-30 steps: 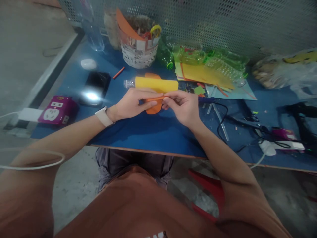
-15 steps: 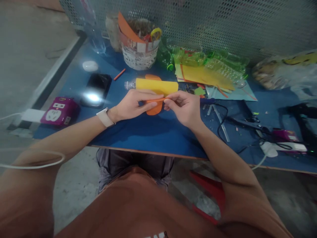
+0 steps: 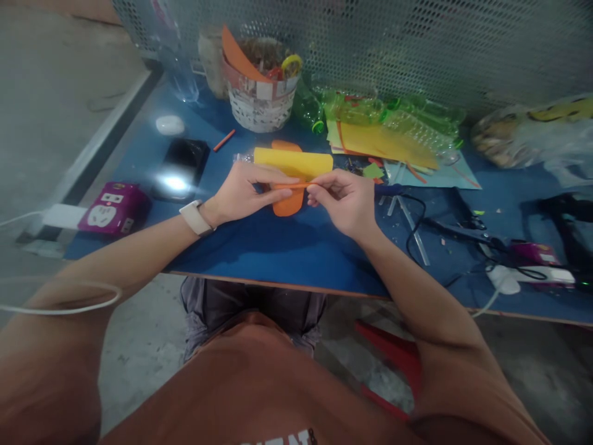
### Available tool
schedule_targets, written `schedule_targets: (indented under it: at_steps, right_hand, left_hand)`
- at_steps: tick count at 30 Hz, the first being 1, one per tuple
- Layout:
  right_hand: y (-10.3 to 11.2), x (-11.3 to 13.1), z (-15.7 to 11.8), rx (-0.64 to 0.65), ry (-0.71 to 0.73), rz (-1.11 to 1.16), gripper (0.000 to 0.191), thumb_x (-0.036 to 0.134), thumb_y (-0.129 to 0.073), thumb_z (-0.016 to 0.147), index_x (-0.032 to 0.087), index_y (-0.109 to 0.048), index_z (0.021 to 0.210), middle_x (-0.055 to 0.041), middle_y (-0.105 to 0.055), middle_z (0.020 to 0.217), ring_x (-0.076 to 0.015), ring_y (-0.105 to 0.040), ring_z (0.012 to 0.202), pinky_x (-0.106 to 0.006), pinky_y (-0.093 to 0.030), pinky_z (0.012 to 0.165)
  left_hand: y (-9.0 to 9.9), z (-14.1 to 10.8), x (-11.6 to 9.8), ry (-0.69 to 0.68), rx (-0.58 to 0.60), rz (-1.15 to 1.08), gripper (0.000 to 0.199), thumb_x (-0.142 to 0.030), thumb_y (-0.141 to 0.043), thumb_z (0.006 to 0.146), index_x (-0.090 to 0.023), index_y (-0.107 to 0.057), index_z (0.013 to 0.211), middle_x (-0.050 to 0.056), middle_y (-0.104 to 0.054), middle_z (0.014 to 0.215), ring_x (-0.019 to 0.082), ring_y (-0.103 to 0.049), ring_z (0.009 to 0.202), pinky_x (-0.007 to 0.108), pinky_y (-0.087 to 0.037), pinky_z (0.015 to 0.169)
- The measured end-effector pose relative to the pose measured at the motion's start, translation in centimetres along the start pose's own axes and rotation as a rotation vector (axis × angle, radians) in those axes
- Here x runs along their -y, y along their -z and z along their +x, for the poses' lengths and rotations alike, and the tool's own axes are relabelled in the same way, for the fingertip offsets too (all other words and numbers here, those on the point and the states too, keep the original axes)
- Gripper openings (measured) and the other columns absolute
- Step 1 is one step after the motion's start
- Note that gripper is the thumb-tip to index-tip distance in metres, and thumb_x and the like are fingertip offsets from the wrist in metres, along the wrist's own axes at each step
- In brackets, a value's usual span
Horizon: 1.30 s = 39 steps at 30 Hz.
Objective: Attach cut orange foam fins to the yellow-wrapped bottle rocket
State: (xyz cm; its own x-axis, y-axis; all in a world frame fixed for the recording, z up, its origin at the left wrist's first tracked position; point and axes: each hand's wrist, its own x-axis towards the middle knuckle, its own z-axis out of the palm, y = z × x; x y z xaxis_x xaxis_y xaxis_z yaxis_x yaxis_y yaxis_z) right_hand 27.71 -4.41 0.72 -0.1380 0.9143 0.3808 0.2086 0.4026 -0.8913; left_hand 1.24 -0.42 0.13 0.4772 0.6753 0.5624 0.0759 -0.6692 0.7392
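Observation:
Between my two hands lies a thin rolled strip of orange paper [image 3: 300,185], held level. My left hand [image 3: 248,191] pinches its left end between thumb and fingers. At its right end my right hand [image 3: 345,199] grips it with the fingertips. Just behind the strip, a plastic bottle wrapped in yellow paper [image 3: 296,161] lies on its side, its clear neck pointing left. Flat orange paper wings [image 3: 288,206] stick out under the bottle, front and back. My fingers cover part of the bottle's near side.
On the blue table [image 3: 259,253] a woven basket [image 3: 262,105] stands behind the bottle. A short orange paper roll [image 3: 225,140], a phone [image 3: 181,168] and a purple power socket [image 3: 111,209] lie left. Rightward are yellow paper sheets [image 3: 384,143], green bottles [image 3: 417,117] and a cable [image 3: 419,216].
My left hand has shifted slightly left along the orange strip. My right hand stays almost where it was, and the yellow-wrapped bottle has not visibly moved.

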Motion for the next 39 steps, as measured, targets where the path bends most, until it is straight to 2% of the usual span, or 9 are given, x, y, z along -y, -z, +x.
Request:
schedule_targets:
  at_steps: [6,10,16,18,24,27,33,39]
  right_hand:
    - [0.2,-0.4,0.3,-0.026,0.053,0.013,0.052,0.076,-0.093,0.094,0.024,-0.083,0.093,-0.0005,-0.081,0.074,-0.0169,-0.08,0.064,-0.032,-0.072,0.067]
    - [0.1,-0.3,0.3,-0.035,0.064,0.025,0.051,0.074,-0.093,0.095,0.024,-0.083,0.093,0.0001,-0.081,0.073,-0.0163,-0.08,0.063,-0.03,-0.072,0.065]
    - [0.0,-0.5,0.1,-0.029,0.091,0.023,0.048,0.073,-0.092,0.097,0.026,-0.082,0.094,0.001,-0.081,0.075,-0.0164,-0.08,0.064,-0.031,-0.073,0.067]
    - [0.1,-0.7,0.1,-0.018,0.108,0.032,0.046,0.071,-0.092,0.098,0.026,-0.082,0.094,0.001,-0.08,0.075,-0.0165,-0.08,0.064,-0.032,-0.073,0.067]
    - [-0.1,-0.9,-0.1,0.006,0.124,0.024,0.043,0.069,-0.091,0.1,0.027,-0.083,0.095,0.0005,-0.081,0.076,-0.0174,-0.08,0.065,-0.034,-0.074,0.068]
    - [-0.1,-0.6,-0.1,0.01,0.132,0.021,0.041,0.067,-0.091,0.101,0.027,-0.083,0.095,0.0006,-0.082,0.077,-0.0172,-0.081,0.066,-0.033,-0.075,0.069]
    - [0.0,-0.2,-0.1,0.022,0.096,0.001,0.049,0.074,-0.089,0.099,0.026,-0.081,0.094,-0.0005,-0.082,0.077,-0.0177,-0.082,0.067,-0.033,-0.075,0.07]
    - [0.1,-0.1,0.0,0.044,0.118,0.023,0.044,0.068,-0.091,0.101,0.025,-0.082,0.095,-0.0006,-0.083,0.079,-0.0169,-0.082,0.067,-0.032,-0.074,0.072]
  left_hand:
    - [-0.1,-0.1,0.3,-0.052,-0.071,0.071,0.031,-0.052,-0.088,0.107,-0.027,-0.097,0.122,0.006,-0.093,0.096,0.016,-0.082,0.072,0.025,-0.064,0.069]
    - [0.0,-0.3,0.3,-0.066,-0.104,0.069,0.03,-0.052,-0.088,0.107,-0.027,-0.097,0.12,0.006,-0.092,0.092,0.015,-0.08,0.068,0.024,-0.062,0.067]
    - [0.4,0.1,-0.3,-0.066,0.013,-0.07,0.034,-0.057,-0.085,0.109,-0.029,-0.096,0.123,0.011,-0.093,0.11,0.019,-0.084,0.078,0.028,-0.065,0.071]
    - [0.5,0.3,-0.5,-0.061,0.062,-0.1,0.036,-0.058,-0.086,0.108,-0.028,-0.096,0.125,0.011,-0.093,0.111,0.019,-0.084,0.08,0.029,-0.066,0.071]
    - [0.7,0.5,-0.8,0.049,0.17,-0.258,0.041,-0.061,-0.09,0.105,-0.029,-0.095,0.129,0.014,-0.091,0.122,0.021,-0.085,0.08,0.031,-0.066,0.067]
    - [0.7,0.5,-0.6,0.071,0.198,-0.293,0.042,-0.06,-0.09,0.105,-0.03,-0.094,0.134,0.013,-0.091,0.119,0.022,-0.085,0.08,0.031,-0.065,0.065]
    - [0.6,0.5,-0.4,0.088,0.199,-0.329,0.046,-0.061,-0.094,0.101,-0.03,-0.094,0.135,0.013,-0.09,0.113,0.021,-0.084,0.078,0.031,-0.067,0.067]
    - [0.1,0.5,-0.4,0.081,0.219,-0.419,0.05,-0.06,-0.093,0.102,-0.025,-0.093,0.138,0.014,-0.089,0.107,0.022,-0.084,0.079,0.031,-0.069,0.069]
